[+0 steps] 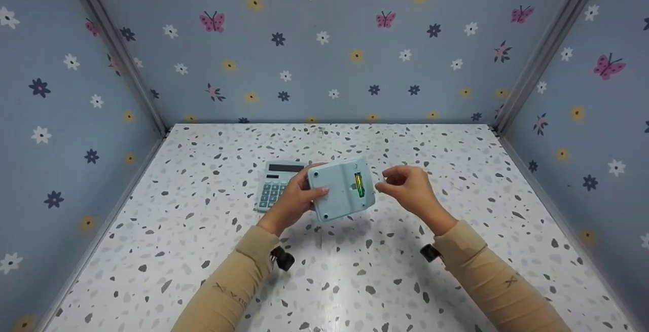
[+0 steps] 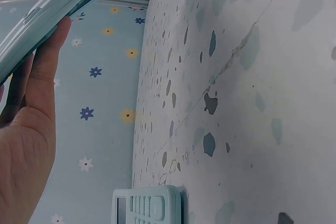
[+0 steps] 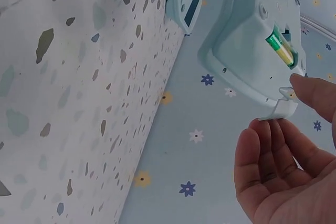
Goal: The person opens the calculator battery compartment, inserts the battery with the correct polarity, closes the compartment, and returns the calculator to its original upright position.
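Note:
My left hand [image 1: 291,200] grips a light blue calculator [image 1: 334,195] turned with its back up, the thumb lying on the back. Its battery slot is uncovered, and a green and yellow battery [image 1: 359,185] lies inside. To the right of it, my right hand [image 1: 408,190] pinches a small pale battery cover [image 3: 283,107] between thumb and fingertips, close beside the slot. That cover is hard to make out in the head view. Behind my left hand a second light blue calculator [image 1: 271,190] lies face up on the table, partly hidden by the hand.
The white speckled table [image 1: 324,291] spreads beneath both hands. Blue flowered panels [image 1: 324,43] enclose it at the back and both sides, with grey metal posts [image 1: 119,53] at the corners.

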Available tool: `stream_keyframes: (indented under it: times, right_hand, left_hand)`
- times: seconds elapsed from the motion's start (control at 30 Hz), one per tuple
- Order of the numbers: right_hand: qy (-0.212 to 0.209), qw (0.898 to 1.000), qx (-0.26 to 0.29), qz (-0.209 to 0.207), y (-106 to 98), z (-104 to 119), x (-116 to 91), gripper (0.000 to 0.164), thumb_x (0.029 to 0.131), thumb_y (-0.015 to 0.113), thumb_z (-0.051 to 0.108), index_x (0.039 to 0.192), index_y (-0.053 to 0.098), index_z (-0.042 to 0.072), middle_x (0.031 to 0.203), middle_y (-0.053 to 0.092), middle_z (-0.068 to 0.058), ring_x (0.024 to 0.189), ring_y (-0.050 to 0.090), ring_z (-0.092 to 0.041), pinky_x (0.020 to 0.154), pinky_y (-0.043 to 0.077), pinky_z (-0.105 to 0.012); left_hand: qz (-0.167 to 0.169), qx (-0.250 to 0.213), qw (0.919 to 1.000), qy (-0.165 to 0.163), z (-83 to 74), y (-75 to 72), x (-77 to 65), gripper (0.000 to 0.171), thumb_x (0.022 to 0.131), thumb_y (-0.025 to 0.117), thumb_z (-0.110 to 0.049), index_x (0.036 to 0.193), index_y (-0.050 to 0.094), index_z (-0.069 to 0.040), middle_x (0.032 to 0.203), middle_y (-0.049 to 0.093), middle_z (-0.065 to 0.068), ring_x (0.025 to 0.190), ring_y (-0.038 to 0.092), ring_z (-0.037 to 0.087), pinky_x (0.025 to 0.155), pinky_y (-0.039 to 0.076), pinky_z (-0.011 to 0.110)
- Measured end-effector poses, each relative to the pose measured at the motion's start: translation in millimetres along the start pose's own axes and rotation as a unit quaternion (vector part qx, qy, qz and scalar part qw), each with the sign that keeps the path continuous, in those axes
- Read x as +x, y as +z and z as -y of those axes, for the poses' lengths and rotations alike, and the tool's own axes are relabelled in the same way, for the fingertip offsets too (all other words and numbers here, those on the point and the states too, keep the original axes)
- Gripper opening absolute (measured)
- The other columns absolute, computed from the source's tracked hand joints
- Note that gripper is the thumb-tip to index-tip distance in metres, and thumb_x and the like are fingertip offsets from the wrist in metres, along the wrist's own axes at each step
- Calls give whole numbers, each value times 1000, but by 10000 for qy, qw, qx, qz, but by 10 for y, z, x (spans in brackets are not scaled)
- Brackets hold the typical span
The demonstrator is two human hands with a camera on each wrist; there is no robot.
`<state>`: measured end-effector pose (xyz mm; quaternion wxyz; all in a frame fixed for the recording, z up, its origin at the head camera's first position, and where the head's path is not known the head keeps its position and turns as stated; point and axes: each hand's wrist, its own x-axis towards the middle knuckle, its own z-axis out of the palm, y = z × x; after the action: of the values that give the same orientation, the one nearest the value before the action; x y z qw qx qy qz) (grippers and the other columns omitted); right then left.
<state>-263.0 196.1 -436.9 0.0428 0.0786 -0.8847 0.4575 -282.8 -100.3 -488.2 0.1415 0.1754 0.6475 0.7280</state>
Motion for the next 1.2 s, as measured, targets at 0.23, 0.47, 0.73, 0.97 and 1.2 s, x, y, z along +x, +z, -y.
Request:
stream_keyframes:
  times: [0.23,0.47,0.73,0.97,1.2]
  right_hand:
    - [-52,9995,295,19,80,66,-13,29,93,85,10,119,78,-3,104,77,-17,89,68,-23,80,58,-31]
    - [-40,9988,487,37,167,125,-23,24,94,84,10,116,80,0,103,77,-16,88,67,-22,78,57,-31]
    - [-117,9975,702,2,246,170,-32,25,93,84,9,116,79,-1,104,77,-16,89,68,-20,77,60,-28]
    - [-208,9958,885,-93,312,182,-31,27,92,86,7,116,79,-3,105,77,-18,89,69,-18,77,61,-28]
    - [-238,9959,857,-177,338,189,-33,24,93,85,8,114,80,-2,104,78,-17,89,71,-19,78,63,-29]
  left_hand:
    - [-38,-14,10000,-31,-8,31,12,64,105,69,-12,163,43,-16,146,63,17,121,71,29,92,65,49]
    - [-39,-7,10000,35,-2,50,17,65,105,68,-11,164,42,-15,145,63,18,120,72,29,91,66,50]
    - [-59,-31,10000,22,11,57,32,64,106,68,-11,165,42,-16,147,63,19,121,71,29,91,66,50]
    - [-69,-83,9999,-32,-6,76,40,64,106,66,-10,165,42,-17,146,62,17,121,69,28,91,65,49]
    - [-46,-101,9999,6,-2,73,42,63,106,67,-10,164,43,-16,146,62,17,119,70,28,90,66,49]
